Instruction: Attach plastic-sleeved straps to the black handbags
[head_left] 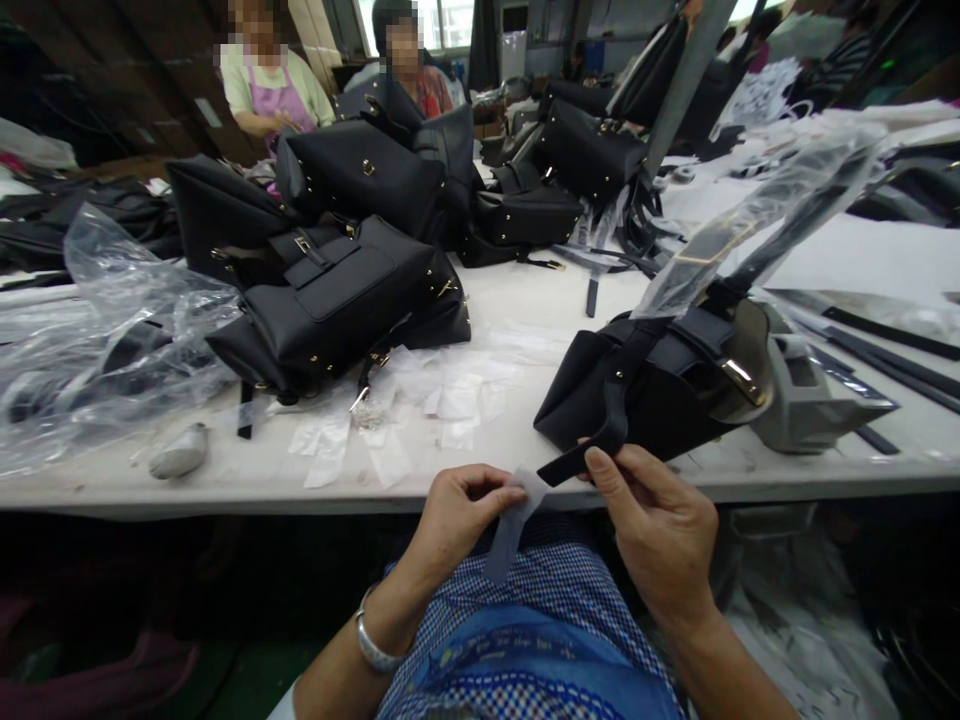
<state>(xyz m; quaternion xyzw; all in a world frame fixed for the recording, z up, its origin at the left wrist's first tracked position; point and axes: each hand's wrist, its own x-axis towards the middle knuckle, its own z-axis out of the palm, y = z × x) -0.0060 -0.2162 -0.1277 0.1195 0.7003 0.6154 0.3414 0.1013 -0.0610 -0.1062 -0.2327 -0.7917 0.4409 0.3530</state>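
Observation:
Between thumb and forefinger, my left hand (469, 510) pinches a small translucent plastic sleeve (508, 535) that hangs below the table edge. My right hand (660, 520) is closed on a black leather strap (574, 462), whose end points at the sleeve's top and appears to touch it. That strap runs up to a black handbag (667, 400) tilted on the table just beyond my right hand. Gold hardware shows on the bag, and clear plastic film (720, 240) wraps its raised handles.
More black handbags (352, 300) are piled at the back and left. Flat plastic sleeves (450, 390) lie scattered mid-table. A grey tape dispenser (806, 390) stands right of the bag. Clear plastic bags (120, 330) heap at left near a grey oval object (178, 452). Two people stand across the table.

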